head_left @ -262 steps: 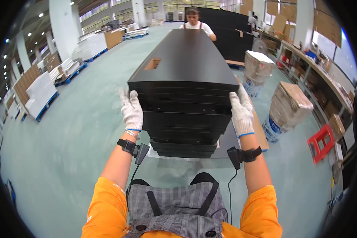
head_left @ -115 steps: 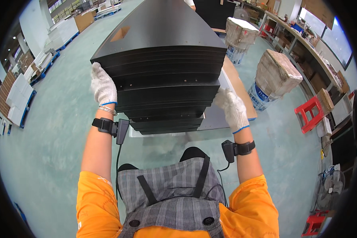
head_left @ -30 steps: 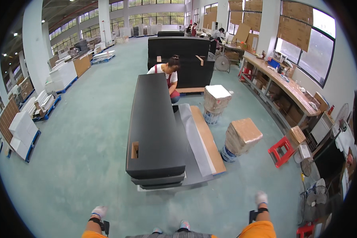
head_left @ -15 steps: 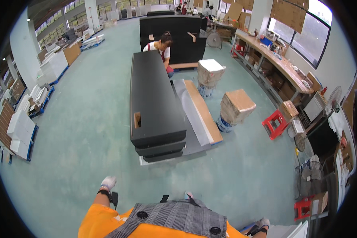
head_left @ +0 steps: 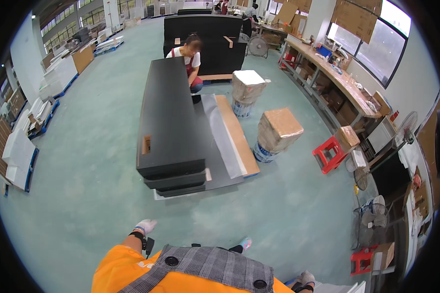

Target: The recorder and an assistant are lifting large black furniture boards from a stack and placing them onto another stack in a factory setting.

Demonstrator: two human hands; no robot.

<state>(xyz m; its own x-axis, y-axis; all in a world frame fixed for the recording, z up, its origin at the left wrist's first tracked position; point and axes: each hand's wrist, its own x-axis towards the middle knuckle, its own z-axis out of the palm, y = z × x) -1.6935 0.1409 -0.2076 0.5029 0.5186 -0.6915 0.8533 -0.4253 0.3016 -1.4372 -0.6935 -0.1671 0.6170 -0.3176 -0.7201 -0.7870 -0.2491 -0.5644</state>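
Observation:
My left hand point(head_left: 145, 226), in a white glove, hangs over the green floor short of the dark panels. It holds nothing that I can see, its fingers loosely stretched out. At the lower edge my right hand point(head_left: 305, 278), also gloved, is beside the corner of a white board point(head_left: 349, 288). Its fingers are too small to make out, and whether it touches the board I cannot tell. Ahead lies a stack of long black panels point(head_left: 168, 122), the top one with a small cut-out showing brown. A co-worker point(head_left: 190, 53) crouches at its far right side, hands mostly hidden.
Right of the stack lie a brown board point(head_left: 234, 132) and two wrapped boxes on buckets, the nearer box point(head_left: 280, 128) brown-topped. Farther right are a red stool point(head_left: 330, 154), a long workbench point(head_left: 327, 68) and fans. White boards on pallets point(head_left: 22, 156) line the left.
The panel stack and wrapped boxes have shifted left in view. The co-worker's head has lifted. My left hand has moved slightly right, and one of my feet now shows farther forward.

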